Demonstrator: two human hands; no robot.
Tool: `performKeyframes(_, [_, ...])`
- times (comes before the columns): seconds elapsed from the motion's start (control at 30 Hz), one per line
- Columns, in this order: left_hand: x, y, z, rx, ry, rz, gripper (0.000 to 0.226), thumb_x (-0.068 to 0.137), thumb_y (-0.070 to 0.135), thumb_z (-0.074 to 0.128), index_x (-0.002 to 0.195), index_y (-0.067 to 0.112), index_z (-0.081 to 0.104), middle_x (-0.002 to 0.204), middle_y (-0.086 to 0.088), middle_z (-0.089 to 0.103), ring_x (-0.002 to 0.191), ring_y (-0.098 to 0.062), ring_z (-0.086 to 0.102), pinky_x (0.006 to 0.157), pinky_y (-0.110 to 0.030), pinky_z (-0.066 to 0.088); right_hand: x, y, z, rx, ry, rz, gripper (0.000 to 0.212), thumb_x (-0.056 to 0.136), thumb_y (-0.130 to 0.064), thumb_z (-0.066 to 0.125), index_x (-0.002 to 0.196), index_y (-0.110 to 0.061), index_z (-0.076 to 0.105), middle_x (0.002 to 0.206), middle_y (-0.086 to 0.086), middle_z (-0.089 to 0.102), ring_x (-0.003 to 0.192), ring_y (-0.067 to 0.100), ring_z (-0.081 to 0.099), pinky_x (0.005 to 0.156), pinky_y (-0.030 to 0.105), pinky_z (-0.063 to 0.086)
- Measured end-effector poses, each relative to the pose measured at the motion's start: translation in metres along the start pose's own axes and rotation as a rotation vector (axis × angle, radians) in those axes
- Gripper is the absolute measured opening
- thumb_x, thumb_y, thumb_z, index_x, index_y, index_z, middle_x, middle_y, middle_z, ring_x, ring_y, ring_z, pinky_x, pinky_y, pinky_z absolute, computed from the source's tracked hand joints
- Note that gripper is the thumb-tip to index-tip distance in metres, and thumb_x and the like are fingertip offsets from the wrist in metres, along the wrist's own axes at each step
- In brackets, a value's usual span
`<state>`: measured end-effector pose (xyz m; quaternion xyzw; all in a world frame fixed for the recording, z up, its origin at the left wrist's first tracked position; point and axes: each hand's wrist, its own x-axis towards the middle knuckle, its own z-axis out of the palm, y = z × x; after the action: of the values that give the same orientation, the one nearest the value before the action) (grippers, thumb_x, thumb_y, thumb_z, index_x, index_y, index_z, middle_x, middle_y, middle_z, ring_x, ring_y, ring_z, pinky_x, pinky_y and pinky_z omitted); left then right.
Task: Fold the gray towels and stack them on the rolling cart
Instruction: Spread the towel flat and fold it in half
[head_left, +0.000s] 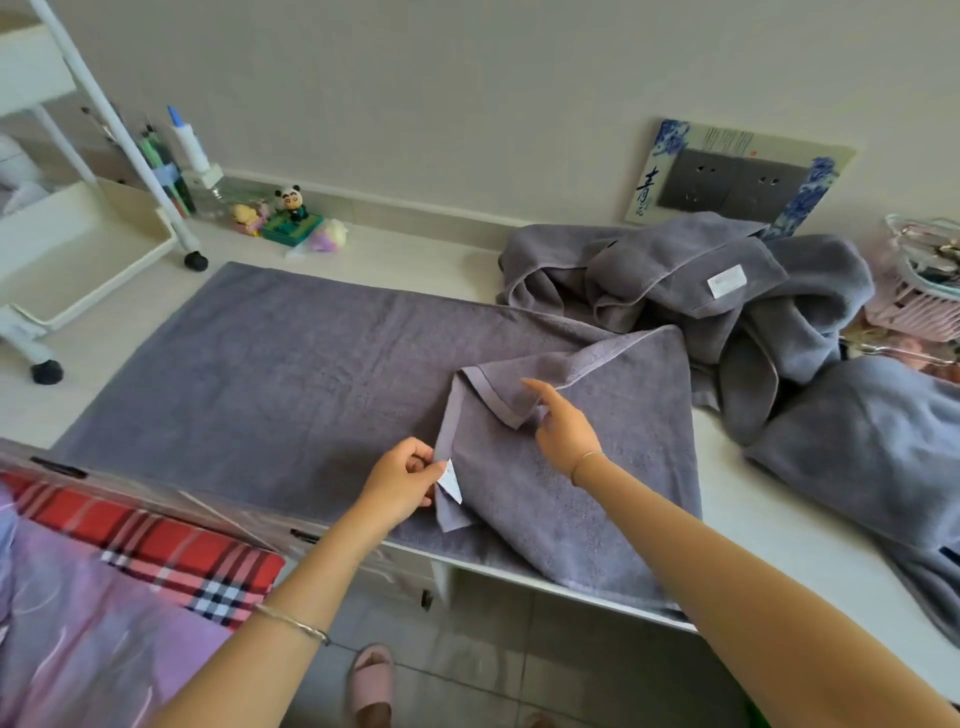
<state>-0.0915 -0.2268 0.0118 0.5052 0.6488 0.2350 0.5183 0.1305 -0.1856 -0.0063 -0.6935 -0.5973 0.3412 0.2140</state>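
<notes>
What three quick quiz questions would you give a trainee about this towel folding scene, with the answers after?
1. True or false: the bottom tray of the rolling cart holds a folded towel.
2. The left hand pinches the spread towel right beside: A) its white label; B) a zipper; C) a button.
3. On which side of the spread towel does the pile of unfolded towels lie?
Key: 1 false; 2 A; 3 the person's right, by the wall.
</notes>
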Motion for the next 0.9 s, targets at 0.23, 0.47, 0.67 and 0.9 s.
performKeyframes(0.23, [-0.011, 0.007, 0.001, 0.017, -0.056, 0.013, 0.006, 0.098, 0.021, 0.047, 0.094, 0.017, 0.047, 0.079, 0.003, 0.050, 0.069, -0.006, 0.043, 0.056, -0.014, 0.034, 0.022, -0.013, -0.009, -0.269, 0.175, -0.131, 0.018, 0.086, -0.020, 0.061, 0.102, -0.021, 0.070, 0.111, 0.001, 0.064, 0.106, 0.022, 0.057, 0.081, 0.032, 0.046])
performKeyframes(0.47, [-0.010, 0.035, 0.005, -0.053, -0.153, -0.050, 0.021, 0.098, 0.022, 0.049, 0.110, 0.009, 0.060, 0.099, -0.001, 0.063, 0.090, -0.012, 0.056, 0.072, -0.019, 0.042, 0.041, -0.068, -0.064, -0.097, 0.347, -0.386, 0.009, 0.092, -0.018, 0.056, 0.093, -0.010, 0.061, 0.080, 0.007, 0.059, 0.073, 0.021, 0.047, 0.066, 0.039, 0.043])
performKeyframes(0.67, [-0.020, 0.069, -0.025, -0.291, -0.264, 0.017, 0.020, 0.102, 0.018, 0.040, 0.095, 0.018, 0.059, 0.099, 0.001, 0.061, 0.099, -0.012, 0.055, 0.098, -0.028, 0.040, 0.046, -0.129, -0.103, 0.073, 0.495, -0.431, 0.013, 0.094, -0.016, 0.052, 0.096, -0.005, 0.059, 0.079, 0.004, 0.059, 0.073, 0.025, 0.053, 0.074, 0.036, 0.043])
performKeyframes(0.9, [-0.038, 0.108, -0.120, -0.615, -0.255, 0.037, 0.032, 0.102, 0.021, 0.035, 0.101, 0.014, 0.066, 0.089, -0.003, 0.069, 0.074, -0.012, 0.067, 0.058, -0.023, 0.053, 0.073, -0.238, -0.097, 0.065, 0.412, -0.538, 0.017, 0.094, -0.016, 0.052, 0.100, -0.003, 0.060, 0.079, 0.001, 0.059, 0.070, 0.019, 0.053, 0.068, 0.027, 0.040])
